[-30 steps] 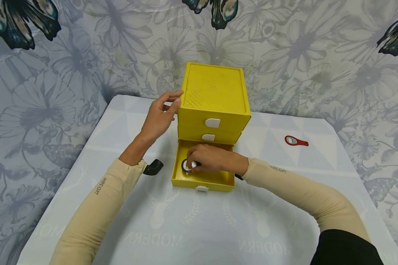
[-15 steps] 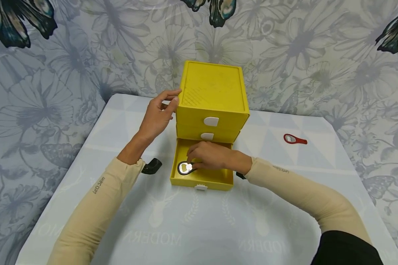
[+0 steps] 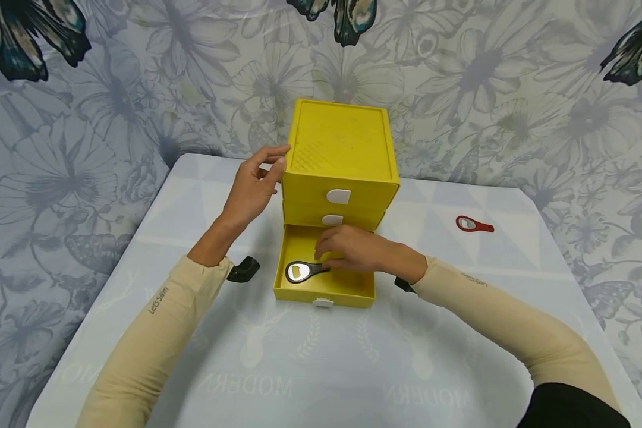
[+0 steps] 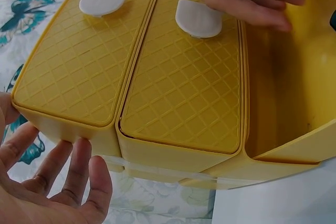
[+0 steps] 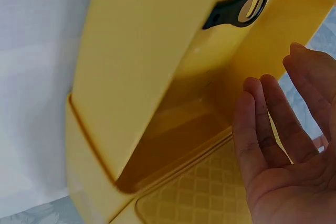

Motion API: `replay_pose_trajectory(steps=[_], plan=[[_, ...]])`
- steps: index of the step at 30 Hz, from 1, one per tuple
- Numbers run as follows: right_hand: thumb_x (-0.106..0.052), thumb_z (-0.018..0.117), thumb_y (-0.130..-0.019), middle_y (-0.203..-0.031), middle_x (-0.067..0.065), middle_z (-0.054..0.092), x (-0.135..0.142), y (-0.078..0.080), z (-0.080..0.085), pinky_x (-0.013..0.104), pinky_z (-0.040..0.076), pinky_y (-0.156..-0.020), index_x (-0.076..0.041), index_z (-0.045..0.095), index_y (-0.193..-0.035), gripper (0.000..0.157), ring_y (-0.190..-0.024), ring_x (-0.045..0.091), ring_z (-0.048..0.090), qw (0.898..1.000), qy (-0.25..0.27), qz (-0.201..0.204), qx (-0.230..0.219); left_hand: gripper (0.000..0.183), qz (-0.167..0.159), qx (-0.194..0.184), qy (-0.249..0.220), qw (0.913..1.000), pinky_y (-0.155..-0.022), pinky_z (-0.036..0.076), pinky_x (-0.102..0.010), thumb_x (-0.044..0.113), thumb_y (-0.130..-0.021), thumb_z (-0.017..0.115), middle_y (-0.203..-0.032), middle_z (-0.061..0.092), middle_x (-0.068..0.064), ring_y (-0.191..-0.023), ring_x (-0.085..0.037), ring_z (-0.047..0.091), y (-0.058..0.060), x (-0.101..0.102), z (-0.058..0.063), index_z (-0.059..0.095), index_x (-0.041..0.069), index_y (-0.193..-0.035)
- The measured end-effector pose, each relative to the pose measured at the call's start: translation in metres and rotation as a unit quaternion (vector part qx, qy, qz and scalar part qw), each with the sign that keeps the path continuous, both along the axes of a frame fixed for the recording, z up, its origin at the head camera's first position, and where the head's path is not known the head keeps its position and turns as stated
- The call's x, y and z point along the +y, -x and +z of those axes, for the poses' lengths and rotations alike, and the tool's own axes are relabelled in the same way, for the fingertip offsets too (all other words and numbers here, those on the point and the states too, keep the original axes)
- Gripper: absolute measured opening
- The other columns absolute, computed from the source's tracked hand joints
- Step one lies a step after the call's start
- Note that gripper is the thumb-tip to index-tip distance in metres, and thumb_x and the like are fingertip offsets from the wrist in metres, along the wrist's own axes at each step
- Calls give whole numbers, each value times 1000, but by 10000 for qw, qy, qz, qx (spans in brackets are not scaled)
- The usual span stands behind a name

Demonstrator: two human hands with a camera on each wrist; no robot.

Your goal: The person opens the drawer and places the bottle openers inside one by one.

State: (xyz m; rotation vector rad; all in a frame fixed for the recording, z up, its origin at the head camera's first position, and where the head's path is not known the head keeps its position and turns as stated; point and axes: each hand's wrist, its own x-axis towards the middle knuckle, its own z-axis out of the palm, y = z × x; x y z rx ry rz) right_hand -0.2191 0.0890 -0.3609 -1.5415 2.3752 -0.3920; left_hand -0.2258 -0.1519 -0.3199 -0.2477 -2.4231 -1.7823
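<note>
A black bottle opener (image 3: 306, 271) with a metal insert lies in the pulled-out bottom drawer (image 3: 294, 295) of a yellow drawer cabinet (image 3: 343, 145). Just above and to the right of it in the head view is my right hand (image 3: 355, 248), fingers loosely bent. The right wrist view shows that hand (image 5: 294, 174) apart from the opener (image 5: 239, 9), with nothing in its fingers. My left hand (image 3: 250, 187) touches the cabinet's left side near the top. In the left wrist view its relaxed fingertips rest against the side wall (image 4: 68, 129).
A red bottle opener (image 3: 475, 224) lies on the table to the right of the cabinet. The two upper drawers, with white handles (image 3: 339, 196), are closed. Behind the table hangs a flower-patterned backdrop (image 3: 481, 101).
My right hand has let go of the black bottle opener and moved right, leaving it flat in the drawer. My left hand keeps its place on the cabinet.
</note>
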Motion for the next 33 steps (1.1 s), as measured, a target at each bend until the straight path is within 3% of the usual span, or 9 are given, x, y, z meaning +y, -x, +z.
replay_pose_trajectory(steps=[13,25,33], plan=[[-13,73,-92,-108,2,73,34,5,8,33,55,-91,-10,76,-105,13,-103,17,67,9989,388,-198,152,39,45,34,46,10000,-80,51,-33,34,-106,50,-132,57,-4,-98,-19,58,0,1,0,55,26,-144],[-20,74,-92,-110,-1,72,66,5,14,34,54,-93,-14,77,-108,17,-105,15,65,9961,455,-749,109,39,33,-32,-20,10000,-86,52,-44,34,-106,50,-130,56,-7,-97,-20,57,1,0,-2,55,26,-144],[-17,75,-91,-114,-1,72,85,3,19,37,55,-93,-14,77,-110,19,-106,16,67,9925,621,-1044,107,39,15,72,10,10000,-82,51,-35,33,-106,50,-130,57,-6,-97,-22,57,1,0,-3,55,25,-144]])
